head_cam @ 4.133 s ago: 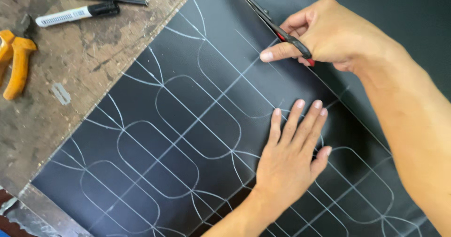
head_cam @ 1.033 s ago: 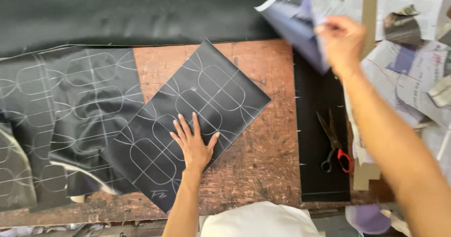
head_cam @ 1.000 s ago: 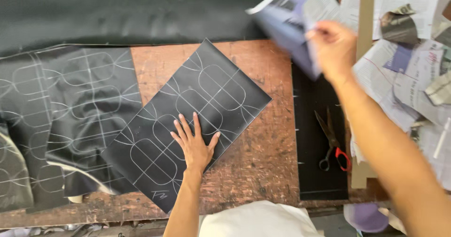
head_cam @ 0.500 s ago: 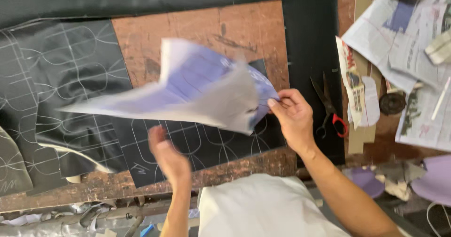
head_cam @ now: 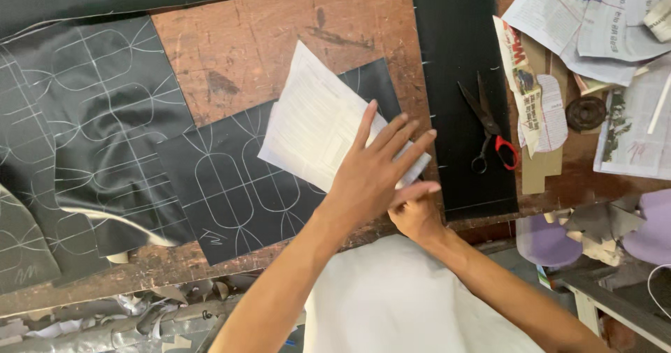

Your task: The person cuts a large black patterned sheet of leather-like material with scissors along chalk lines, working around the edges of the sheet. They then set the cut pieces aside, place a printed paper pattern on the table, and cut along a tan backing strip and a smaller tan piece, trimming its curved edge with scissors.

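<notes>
Already the printed paper sheet point(head_cam: 318, 133) lies on the marked black piece point(head_cam: 237, 185) near the table's point(head_cam: 265, 45) front edge, left hand point(head_cam: 374, 175) flat and spread upon it, right hand point(head_cam: 418, 217) underneath, grip unclear; smoothing seems left.

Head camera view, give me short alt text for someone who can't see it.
A person's left hand presses flat on a sheet of white paper lying on a cut piece of black material marked with white lines, while the right hand grips the paper's near edge. Scissors with a red handle lie to the right on a worn wooden table.
</notes>
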